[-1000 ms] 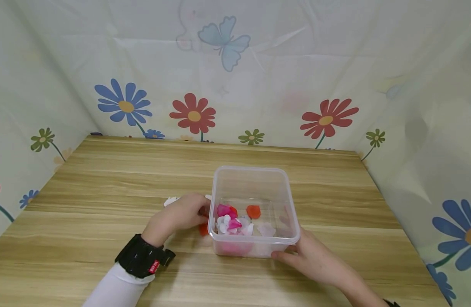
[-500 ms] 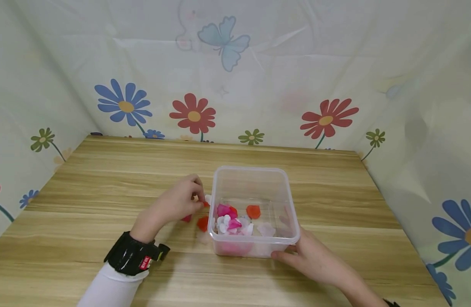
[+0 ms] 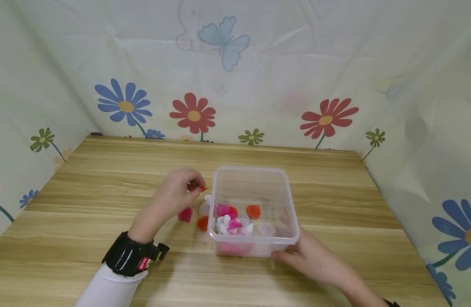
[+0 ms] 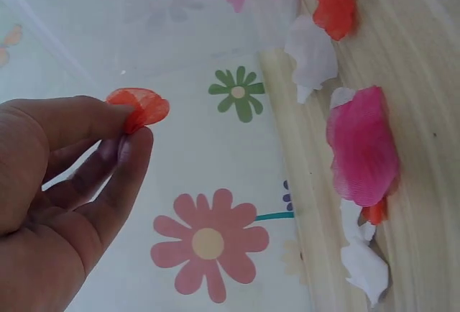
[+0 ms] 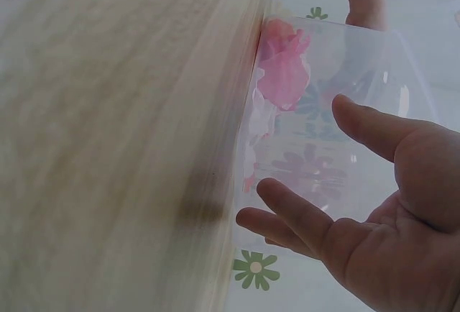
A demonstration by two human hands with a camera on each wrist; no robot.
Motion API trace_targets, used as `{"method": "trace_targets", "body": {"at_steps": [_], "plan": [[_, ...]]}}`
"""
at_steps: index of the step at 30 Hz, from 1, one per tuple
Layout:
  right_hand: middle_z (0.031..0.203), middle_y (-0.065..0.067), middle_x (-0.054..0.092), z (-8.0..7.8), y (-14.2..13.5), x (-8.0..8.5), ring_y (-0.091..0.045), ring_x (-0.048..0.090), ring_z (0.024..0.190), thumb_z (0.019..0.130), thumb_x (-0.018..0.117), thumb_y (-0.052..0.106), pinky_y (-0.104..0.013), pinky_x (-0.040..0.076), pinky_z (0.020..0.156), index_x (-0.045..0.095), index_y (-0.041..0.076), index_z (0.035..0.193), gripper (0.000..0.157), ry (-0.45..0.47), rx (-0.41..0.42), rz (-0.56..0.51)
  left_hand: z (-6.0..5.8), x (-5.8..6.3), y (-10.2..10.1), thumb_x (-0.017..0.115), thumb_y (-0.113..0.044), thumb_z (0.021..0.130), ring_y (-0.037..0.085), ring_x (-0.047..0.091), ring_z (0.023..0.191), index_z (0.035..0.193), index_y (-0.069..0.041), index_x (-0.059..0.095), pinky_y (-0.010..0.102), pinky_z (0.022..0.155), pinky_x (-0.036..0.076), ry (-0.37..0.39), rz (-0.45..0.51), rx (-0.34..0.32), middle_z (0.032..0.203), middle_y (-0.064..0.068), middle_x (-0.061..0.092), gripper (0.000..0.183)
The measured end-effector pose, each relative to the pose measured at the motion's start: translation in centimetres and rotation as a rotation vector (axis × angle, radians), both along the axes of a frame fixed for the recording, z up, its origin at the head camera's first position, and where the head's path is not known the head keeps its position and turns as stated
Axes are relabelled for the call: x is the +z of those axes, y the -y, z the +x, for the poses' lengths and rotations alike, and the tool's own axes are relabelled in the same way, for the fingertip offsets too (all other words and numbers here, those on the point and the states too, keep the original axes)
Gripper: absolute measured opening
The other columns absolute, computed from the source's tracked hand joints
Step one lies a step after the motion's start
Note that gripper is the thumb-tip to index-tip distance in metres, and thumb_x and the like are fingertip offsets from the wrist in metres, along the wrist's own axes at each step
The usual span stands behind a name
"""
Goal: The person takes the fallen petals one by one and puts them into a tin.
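My left hand (image 3: 174,192) pinches an orange-red fabric flower petal (image 4: 151,107) between thumb and fingertips, raised beside the left wall of a clear square plastic container (image 3: 254,239). Inside that container lie several petals in white, pink, magenta (image 3: 234,224) and orange (image 3: 253,212), mostly toward its left side. My right hand (image 3: 314,260) stays at the container's near right corner. In the right wrist view its thumb and fingers are spread and fairly straight against the clear wall.
Between the left hand and the container, loose petals lie on the wooden table (image 3: 105,187): a magenta petal (image 3: 185,214), an orange petal (image 3: 202,223) and a white petal (image 3: 204,208). A flower-printed curtain (image 3: 258,85) borders the table at the back and sides.
My left hand has drawn back from the loose petals and risen with an orange-red petal, uncovering the magenta petal on the table. The right hand and the container stay in place.
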State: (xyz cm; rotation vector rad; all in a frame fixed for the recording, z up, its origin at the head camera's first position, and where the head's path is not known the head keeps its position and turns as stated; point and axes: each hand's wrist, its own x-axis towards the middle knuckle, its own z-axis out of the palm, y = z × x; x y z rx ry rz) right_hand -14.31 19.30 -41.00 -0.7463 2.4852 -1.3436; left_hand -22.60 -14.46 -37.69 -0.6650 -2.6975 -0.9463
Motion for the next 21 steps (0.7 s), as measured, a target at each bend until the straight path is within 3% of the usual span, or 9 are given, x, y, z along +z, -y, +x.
{"method": "trace_targets", "body": {"at_steps": [10,18,21], "plan": [[0.133,-0.012,0.051,0.0,0.0,0.0,-0.024,0.057,0.115,0.088,0.075,0.009,-0.025,0.046,0.091,0.009,0.015,0.156,0.095,0.000,0.002,-0.008,0.9,1.3,-0.4,0.078,0.001,0.082,0.010,0.063,0.080,0.095,-0.007,0.072,0.017,0.073,0.050,-0.201,0.118,0.043,0.090,-0.005,0.064,0.016],[0.122,-0.011,0.058,-0.1,0.1,-0.3,-0.021,0.061,0.109,0.086,0.076,0.006,-0.026,0.048,0.088,0.033,0.003,0.144,0.072,-0.039,0.003,0.029,1.9,2.4,-1.5,0.079,0.003,0.080,0.008,0.064,0.082,0.095,-0.007,0.072,0.016,0.074,0.049,-0.249,0.156,-0.024,0.091,-0.005,0.064,0.019],[0.121,-0.011,0.059,-0.1,0.1,-0.3,-0.020,0.061,0.108,0.086,0.076,0.005,-0.026,0.048,0.088,0.034,0.002,0.142,0.070,-0.040,0.008,0.026,2.3,2.8,-2.0,0.078,0.004,0.080,0.008,0.064,0.083,0.093,-0.007,0.072,0.016,0.074,0.050,-0.269,0.175,-0.065,0.091,-0.006,0.064,0.018]]}}
